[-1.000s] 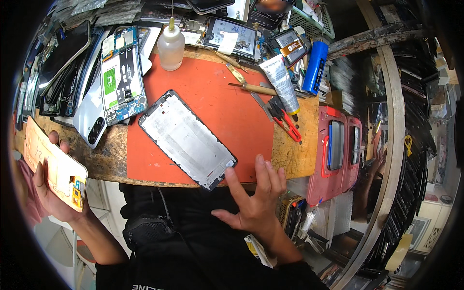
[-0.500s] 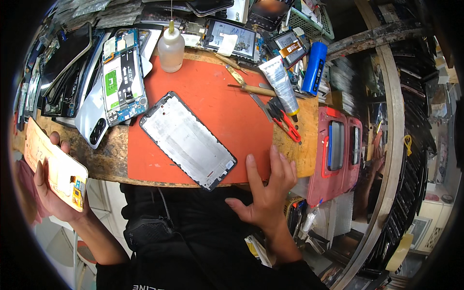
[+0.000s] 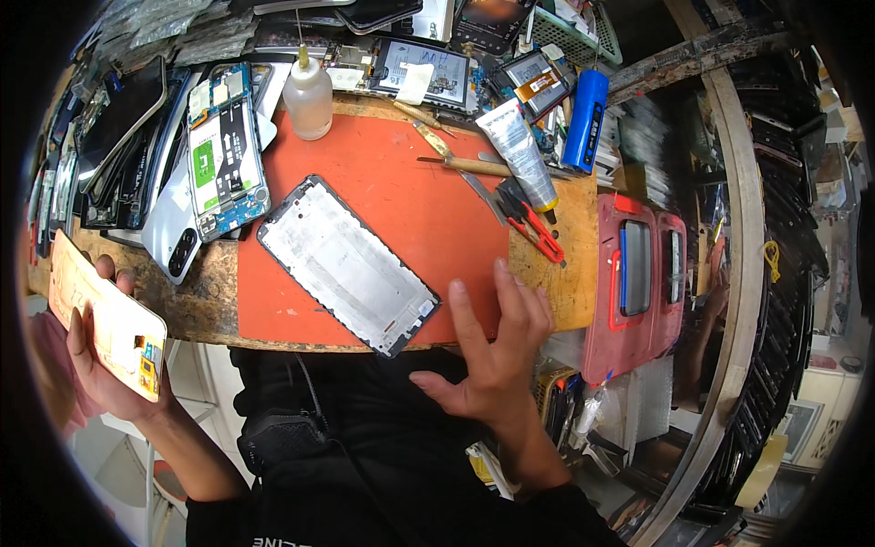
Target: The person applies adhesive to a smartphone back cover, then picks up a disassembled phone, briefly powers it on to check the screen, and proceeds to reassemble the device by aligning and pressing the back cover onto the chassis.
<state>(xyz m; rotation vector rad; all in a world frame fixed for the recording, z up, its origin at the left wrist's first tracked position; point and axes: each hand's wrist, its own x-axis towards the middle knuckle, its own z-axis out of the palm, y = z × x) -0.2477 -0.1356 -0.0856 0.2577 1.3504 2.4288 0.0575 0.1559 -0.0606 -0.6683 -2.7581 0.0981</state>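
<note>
My left hand [image 3: 123, 392] is closed on a pale gold screen panel [image 3: 102, 310] with a small flex board at its lower corner. My right hand [image 3: 497, 365] is open, its fingers spread over the right part of the red mat [image 3: 365, 155], beside a phone frame [image 3: 346, 264] with a silver inside and black edge that lies diagonally there. Above it stand a translucent dropper bottle [image 3: 308, 108] and, to the right, a silver tube [image 3: 519, 155], wooden-handled blades [image 3: 483, 166] and red-and-black cutters [image 3: 538, 232].
An opened phone [image 3: 228, 146] and stacked phone parts [image 3: 118, 128] crowd the left of the wooden bench [image 3: 191, 296]. At right are a blue cylinder [image 3: 585, 118], a pink translucent case [image 3: 611, 351] and a wooden post [image 3: 734, 164]. Another person's pink sleeve [image 3: 56, 365] shows at far left.
My right hand has shifted up and away from the frame's lower corner onto the mat to its right. My left hand still grips the panel; the view has shifted slightly.
</note>
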